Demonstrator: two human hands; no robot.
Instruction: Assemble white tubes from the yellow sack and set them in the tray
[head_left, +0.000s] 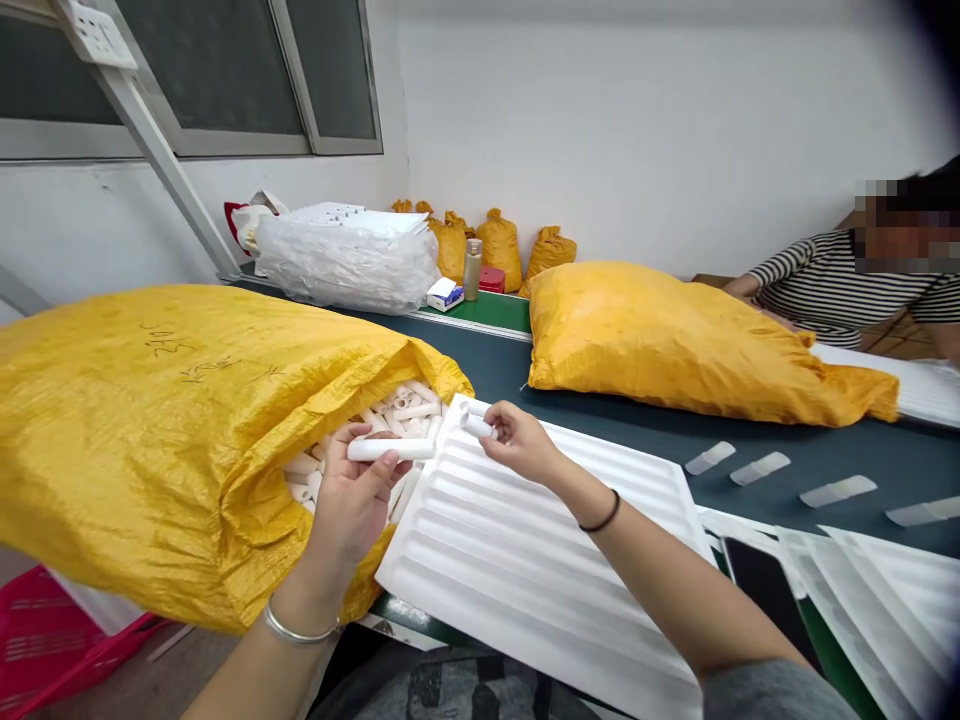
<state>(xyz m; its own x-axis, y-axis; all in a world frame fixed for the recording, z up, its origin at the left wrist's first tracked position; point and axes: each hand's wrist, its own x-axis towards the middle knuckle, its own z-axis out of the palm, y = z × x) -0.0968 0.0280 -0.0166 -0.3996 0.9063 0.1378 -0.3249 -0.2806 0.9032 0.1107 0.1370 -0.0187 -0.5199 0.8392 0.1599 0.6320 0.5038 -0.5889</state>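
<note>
My left hand pinches a white tube lengthwise at the mouth of a big yellow woven sack full of several such tubes. My right hand grips another white tube over the top corner of a white ribbed foam tray that lies in front of me. One more tube rests in the tray's far groove by that hand.
A dark green conveyor belt carries several clear strips and a second yellow sack. More ribbed trays are stacked at right. A person in a striped top sits across. A red crate stands low left.
</note>
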